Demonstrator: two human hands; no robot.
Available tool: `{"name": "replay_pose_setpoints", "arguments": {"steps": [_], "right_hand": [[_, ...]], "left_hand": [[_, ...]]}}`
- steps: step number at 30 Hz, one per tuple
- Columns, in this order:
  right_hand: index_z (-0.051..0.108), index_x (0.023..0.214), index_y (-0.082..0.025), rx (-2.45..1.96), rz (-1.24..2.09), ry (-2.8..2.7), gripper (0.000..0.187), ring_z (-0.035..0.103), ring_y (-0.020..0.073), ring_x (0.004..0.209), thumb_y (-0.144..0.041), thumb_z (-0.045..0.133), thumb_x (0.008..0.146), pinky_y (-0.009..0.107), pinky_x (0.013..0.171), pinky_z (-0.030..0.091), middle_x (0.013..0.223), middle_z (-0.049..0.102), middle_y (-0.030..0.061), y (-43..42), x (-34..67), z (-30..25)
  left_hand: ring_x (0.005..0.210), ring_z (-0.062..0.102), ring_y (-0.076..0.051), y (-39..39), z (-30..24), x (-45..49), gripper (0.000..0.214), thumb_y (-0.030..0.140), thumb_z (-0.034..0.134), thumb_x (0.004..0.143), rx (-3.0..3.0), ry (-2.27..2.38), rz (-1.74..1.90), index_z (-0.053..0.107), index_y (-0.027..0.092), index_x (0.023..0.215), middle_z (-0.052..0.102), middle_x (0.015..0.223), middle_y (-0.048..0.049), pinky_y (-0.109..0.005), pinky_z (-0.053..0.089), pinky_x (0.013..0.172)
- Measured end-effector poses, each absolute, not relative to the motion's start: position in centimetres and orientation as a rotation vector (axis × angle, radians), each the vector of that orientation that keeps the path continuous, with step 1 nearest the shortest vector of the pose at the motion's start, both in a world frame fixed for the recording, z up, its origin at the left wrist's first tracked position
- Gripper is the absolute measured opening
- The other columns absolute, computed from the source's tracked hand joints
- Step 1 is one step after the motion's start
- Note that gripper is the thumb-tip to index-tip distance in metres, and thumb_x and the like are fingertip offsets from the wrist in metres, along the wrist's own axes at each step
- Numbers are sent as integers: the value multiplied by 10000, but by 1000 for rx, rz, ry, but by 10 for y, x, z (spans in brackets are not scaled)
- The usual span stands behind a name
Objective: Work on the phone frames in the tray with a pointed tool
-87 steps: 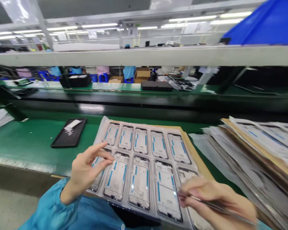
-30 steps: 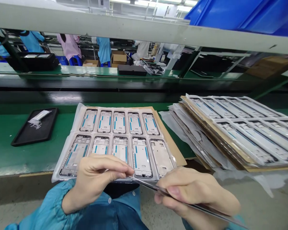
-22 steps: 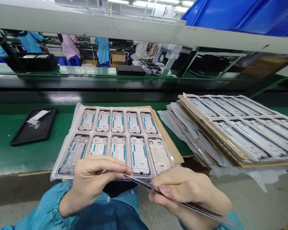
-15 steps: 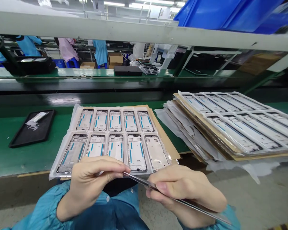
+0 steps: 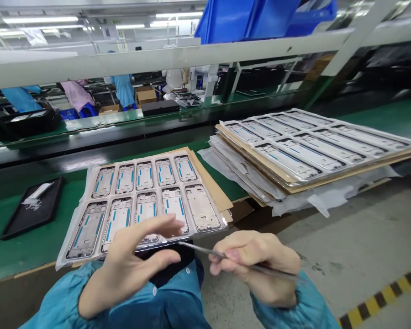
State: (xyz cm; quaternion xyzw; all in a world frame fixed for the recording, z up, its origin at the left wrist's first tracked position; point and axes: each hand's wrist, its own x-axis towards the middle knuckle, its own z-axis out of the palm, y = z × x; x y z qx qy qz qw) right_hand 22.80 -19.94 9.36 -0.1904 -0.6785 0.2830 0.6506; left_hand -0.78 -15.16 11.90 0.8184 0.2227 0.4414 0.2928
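Phone frames (image 5: 144,176) lie in a tray (image 5: 85,192) beyond the fingers: nine bear blue strips (image 5: 78,236), one bare frame (image 5: 202,208) none. Left hand (image 5: 126,260): fingers spread, holding nothing. Right hand (image 5: 260,260): fingers pinching tweezers (image 5: 202,249).

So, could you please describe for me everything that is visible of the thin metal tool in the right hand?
The thin metal tool looks grey, with a pale, shiny front part that narrows to a tip. It may be tweezers, but blur hides the detail. The right hand grips its middle, and its blurred rear end sticks out behind. It is held aslant, its tip towards the open left hand, which appears not to touch it.
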Motion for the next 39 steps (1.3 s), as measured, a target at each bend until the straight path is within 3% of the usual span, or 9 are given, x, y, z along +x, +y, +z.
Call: {"name": "replay_pose_setpoints", "arguments": {"steps": [4, 6, 13, 17, 20, 22, 27, 33, 39], "right_hand": [[669, 947, -172, -547, 671, -1340, 199, 709, 162, 657, 12, 595, 924, 216, 500, 606, 895, 724, 66, -193, 271, 71], [655, 872, -163, -646, 650, -1226, 148, 689, 144, 604, -32, 621, 933, 198, 486, 590, 845, 723, 56, -186, 289, 59], [640, 763, -170, -829, 657, -1021, 172, 659, 151, 543, -201, 741, 899, 199, 447, 554, 763, 705, 63, -184, 310, 19], [637, 767, -178, -864, 670, -974, 171, 659, 145, 551, -201, 742, 900, 194, 455, 550, 776, 709, 58, -186, 312, 6], [631, 763, -175, -905, 667, -960, 177, 659, 143, 554, -196, 744, 898, 194, 461, 550, 779, 709, 58, -184, 315, 1], [629, 767, -175, -924, 674, -965, 176, 662, 146, 557, -194, 750, 893, 198, 464, 550, 781, 711, 59, -182, 316, -1], [624, 751, -176, -936, 685, -948, 201, 649, 137, 539, -222, 776, 875, 190, 454, 538, 774, 711, 56, -170, 319, -1], [600, 732, -172, -947, 797, -928, 250, 649, 138, 541, -255, 801, 854, 189, 465, 543, 748, 706, 60, -145, 314, -10], [557, 706, -171, -921, 953, -995, 308, 649, 147, 514, -269, 820, 832, 198, 439, 541, 724, 696, 53, -97, 310, -11]], "left_hand": [[969, 661, -140, -101, 87, 35, 178, 135, 493, 1009, 2532, 669, 923, 596, 145, 1155, 680, 1085, -66, -238, 560, 859], [1092, 604, -188, -74, 62, 68, 269, 44, 363, 1000, 2993, 515, 537, 559, 71, 1183, 629, 1179, -127, -309, 520, 949], [1095, 536, -270, -39, 26, 129, 203, 146, 511, 942, 3215, 162, -5, 584, 105, 1128, 582, 1187, -150, -394, 457, 914], [1199, 464, -343, -30, 40, 127, 470, 256, 782, 727, 3206, 81, -201, 577, 120, 1128, 557, 1227, -168, -453, 423, 969], [1258, 430, -350, -21, 47, 126, 639, 280, 864, 620, 3194, 0, -300, 565, 137, 1166, 565, 1267, -147, -447, 408, 981], [1230, 460, -319, -18, 49, 126, 624, 264, 855, 653, 3196, -46, -315, 562, 166, 1195, 590, 1248, -108, -421, 409, 950], [1003, 556, -232, -27, 55, 118, 109, 132, 564, 954, 3244, -101, -238, 644, 158, 1024, 642, 1075, -81, -380, 395, 769], [799, 528, -188, -34, 71, 78, 170, 108, 558, 945, 3323, -292, 181, 625, 128, 790, 584, 923, -92, -337, 395, 653], [695, 482, -178, -36, 44, 47, 268, 78, 408, 974, 3184, -121, 482, 602, 112, 794, 526, 821, -77, -309, 419, 588]]}}
